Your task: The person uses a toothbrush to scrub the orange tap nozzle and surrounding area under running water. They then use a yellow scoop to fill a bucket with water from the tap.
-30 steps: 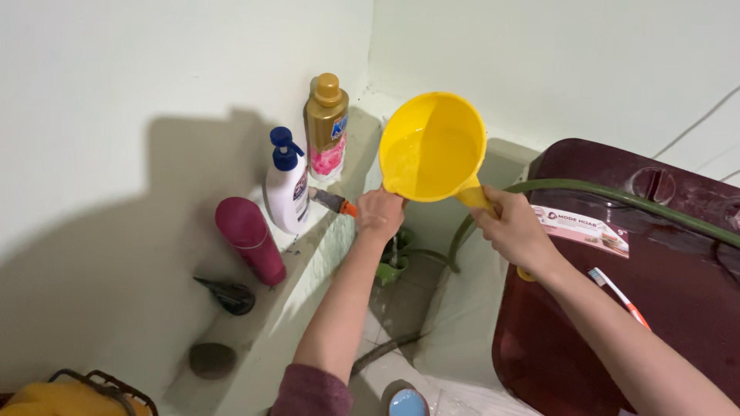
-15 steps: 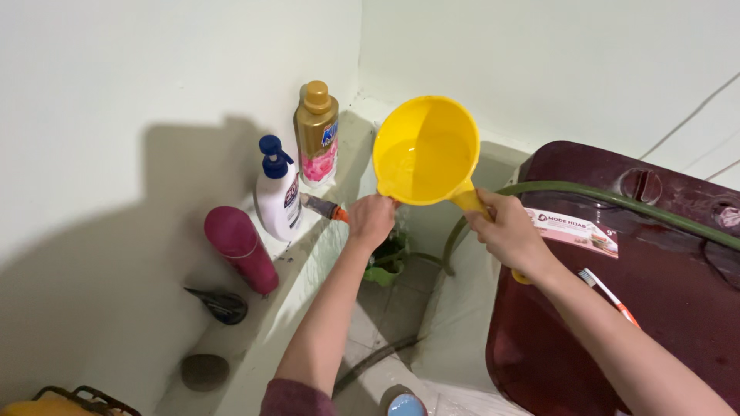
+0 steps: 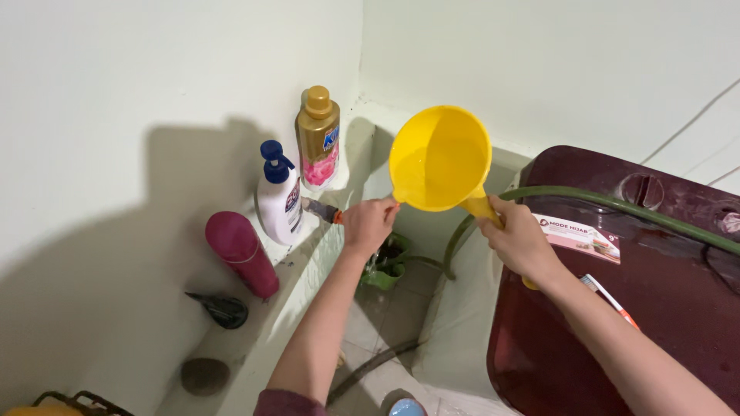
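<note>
My right hand (image 3: 518,239) grips the handle of a yellow plastic dipper (image 3: 439,158) and holds it tilted toward the left, its inside facing me and looking almost dry. My left hand (image 3: 368,225) hangs just below the dipper's lower rim with the fingers curled; nothing shows inside them. A small tube with an orange cap (image 3: 324,211) lies on the ledge right beside that hand. Under both hands, a green object (image 3: 385,270) sits on the tiled floor.
On the pale ledge (image 3: 270,331) stand a gold bottle (image 3: 318,142), a white pump bottle (image 3: 279,202) and a pink bottle (image 3: 240,250), with a black clip (image 3: 223,308) and a stone (image 3: 204,375). A dark red washing machine (image 3: 655,308) carries a green hose (image 3: 617,204) and a toothbrush (image 3: 609,296).
The dipper has tipped further over and the water seen in it earlier is gone. Both hands stay in nearly the same place; the view shifted slightly.
</note>
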